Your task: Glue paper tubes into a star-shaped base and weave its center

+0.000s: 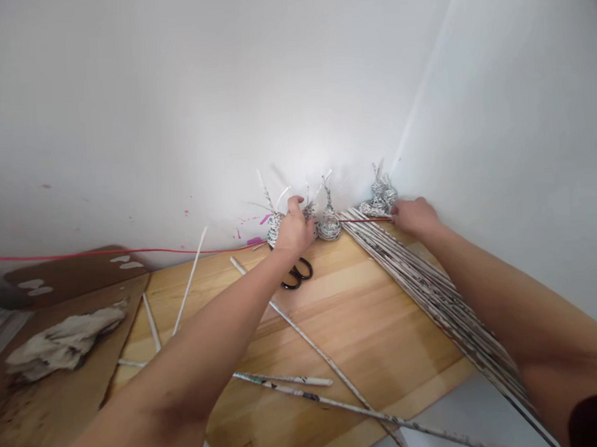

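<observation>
My left hand (293, 229) reaches to the back of the wooden table (353, 314) and is closed around a small woven paper figure (274, 226) standing by the wall. My right hand (414, 216) is curled at the far end of a long bundle of rolled paper sticks (442, 296) that lies along the right wall; its fingertips pinch a thin red stick (366, 219). Two more woven paper figures, one (328, 223) in the middle and one (378, 199) in the corner, stand between the hands.
Black scissors (297, 275) lie under my left wrist. Loose paper sticks (315, 348) cross the tabletop. A crumpled cloth (64, 342) rests on a darker board at the left. A red cord (104, 253) runs along the wall's base.
</observation>
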`<act>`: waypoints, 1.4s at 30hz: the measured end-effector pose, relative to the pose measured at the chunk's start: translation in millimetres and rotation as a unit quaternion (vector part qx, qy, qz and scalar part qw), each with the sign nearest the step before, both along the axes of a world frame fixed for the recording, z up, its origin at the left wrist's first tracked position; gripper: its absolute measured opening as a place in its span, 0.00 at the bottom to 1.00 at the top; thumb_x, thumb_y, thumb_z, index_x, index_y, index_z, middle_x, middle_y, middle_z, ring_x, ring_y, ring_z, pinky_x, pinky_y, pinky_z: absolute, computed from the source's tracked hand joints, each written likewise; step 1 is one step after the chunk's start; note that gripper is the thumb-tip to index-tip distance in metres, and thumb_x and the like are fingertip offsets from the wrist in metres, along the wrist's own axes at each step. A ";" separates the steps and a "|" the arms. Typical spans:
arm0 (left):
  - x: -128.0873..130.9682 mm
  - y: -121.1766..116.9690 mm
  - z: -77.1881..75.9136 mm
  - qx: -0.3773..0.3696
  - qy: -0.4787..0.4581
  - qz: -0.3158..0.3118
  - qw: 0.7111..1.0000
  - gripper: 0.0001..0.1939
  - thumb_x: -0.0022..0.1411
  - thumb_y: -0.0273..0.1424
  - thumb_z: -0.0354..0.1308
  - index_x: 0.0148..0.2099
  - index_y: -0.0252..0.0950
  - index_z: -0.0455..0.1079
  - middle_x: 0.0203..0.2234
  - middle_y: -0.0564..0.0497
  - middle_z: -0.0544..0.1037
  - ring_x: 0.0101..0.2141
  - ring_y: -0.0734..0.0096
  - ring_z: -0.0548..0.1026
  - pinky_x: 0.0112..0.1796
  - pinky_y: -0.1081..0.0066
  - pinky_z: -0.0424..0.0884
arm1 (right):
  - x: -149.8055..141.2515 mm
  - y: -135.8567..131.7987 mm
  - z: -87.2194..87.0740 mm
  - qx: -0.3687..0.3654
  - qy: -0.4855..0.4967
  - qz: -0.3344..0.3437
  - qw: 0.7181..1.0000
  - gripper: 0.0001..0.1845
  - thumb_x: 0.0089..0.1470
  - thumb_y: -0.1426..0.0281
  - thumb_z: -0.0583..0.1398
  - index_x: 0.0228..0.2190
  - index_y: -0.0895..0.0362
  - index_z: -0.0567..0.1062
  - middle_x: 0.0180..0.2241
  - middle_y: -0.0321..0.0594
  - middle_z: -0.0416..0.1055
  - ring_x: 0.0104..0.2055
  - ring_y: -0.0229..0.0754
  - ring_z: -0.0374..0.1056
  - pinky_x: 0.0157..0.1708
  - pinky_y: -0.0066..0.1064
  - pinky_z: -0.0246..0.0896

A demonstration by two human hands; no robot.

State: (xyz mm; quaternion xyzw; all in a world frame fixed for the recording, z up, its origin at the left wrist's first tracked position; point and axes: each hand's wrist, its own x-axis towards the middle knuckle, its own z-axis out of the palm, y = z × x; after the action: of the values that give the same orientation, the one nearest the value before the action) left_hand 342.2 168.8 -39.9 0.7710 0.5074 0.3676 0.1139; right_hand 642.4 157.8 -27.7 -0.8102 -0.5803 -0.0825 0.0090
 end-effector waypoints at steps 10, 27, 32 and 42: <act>-10.4 -12.7 -0.8 0.009 0.009 -0.064 0.998 0.13 0.61 0.26 0.53 0.49 0.35 0.61 0.30 0.48 0.76 0.33 0.64 0.75 0.39 0.66 0.69 | -25.1 -2.3 16.1 -0.019 0.027 -0.009 0.999 0.15 0.55 0.61 0.59 0.43 0.51 0.78 0.44 0.46 0.76 0.48 0.54 0.69 0.45 0.42 0.58; -91.1 -83.9 28.7 -0.065 0.076 -0.200 0.975 0.06 0.60 0.30 0.55 0.35 0.38 0.74 0.27 0.53 0.78 0.28 0.73 0.73 0.31 0.74 0.65 | -0.5 -12.8 -6.1 -0.025 0.052 -0.024 0.998 0.20 0.54 0.65 0.59 0.47 0.60 0.76 0.46 0.58 0.75 0.46 0.55 0.72 0.40 0.39 0.64; -93.4 -91.9 24.9 -0.063 0.062 -0.201 0.976 0.07 0.61 0.28 0.55 0.39 0.38 0.75 0.30 0.51 0.79 0.31 0.71 0.75 0.35 0.72 0.69 | -6.0 -2.1 25.8 0.066 0.134 -0.020 0.989 0.15 0.54 0.63 0.59 0.39 0.57 0.80 0.36 0.46 0.79 0.41 0.49 0.73 0.38 0.35 0.64; 27.9 -49.9 36.4 0.058 0.059 -0.263 0.961 0.20 0.54 0.28 0.66 0.51 0.44 0.76 0.64 0.42 0.58 0.65 0.49 0.52 0.62 0.50 0.51 | -76.9 -59.9 114.5 0.126 0.239 0.130 0.954 0.11 0.52 0.62 0.63 0.34 0.54 0.80 0.28 0.40 0.77 0.32 0.45 0.72 0.34 0.33 0.66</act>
State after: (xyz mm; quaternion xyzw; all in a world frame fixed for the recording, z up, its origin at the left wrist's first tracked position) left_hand 370.1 118.9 -3.4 0.9029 0.2703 0.3074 0.1312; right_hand 565.5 97.9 86.8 -0.7160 -0.6466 0.0427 0.2597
